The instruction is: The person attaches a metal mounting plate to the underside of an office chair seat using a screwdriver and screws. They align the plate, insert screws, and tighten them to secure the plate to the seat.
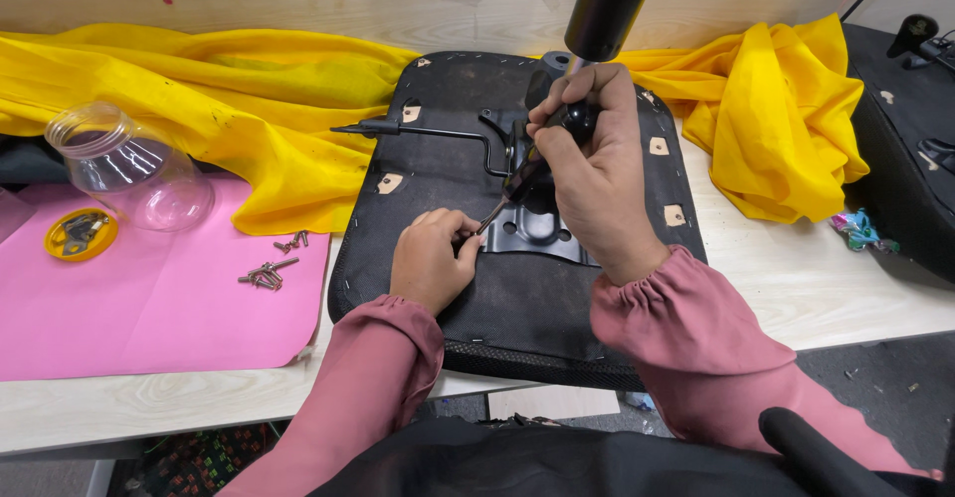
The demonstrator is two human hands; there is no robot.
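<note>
Item, step in hand: we hold the screwdriver point(542, 154) in our right hand point(597, 174), fingers wrapped tight round its dark handle. Our left hand point(430, 258) pinches at the tip, fingers nearly closed; the screw there is hidden. Both meet at the left edge of the black metal plate point(537, 228), mounted mid-way on the upturned seat base point(517, 308) lying on the table point(816, 288).

Advice, as we judge it: keep the shaft in line with the hole, press down, and steady the tip until the thread bites.

Item, containers: clear plastic jar point(129, 169) on its side, far left on the pink sheet point(149, 308); round yellow lid point(80, 233) just beside it, hardware inside; loose screws point(271, 270) near the sheet's right edge. No label is legible.
</note>
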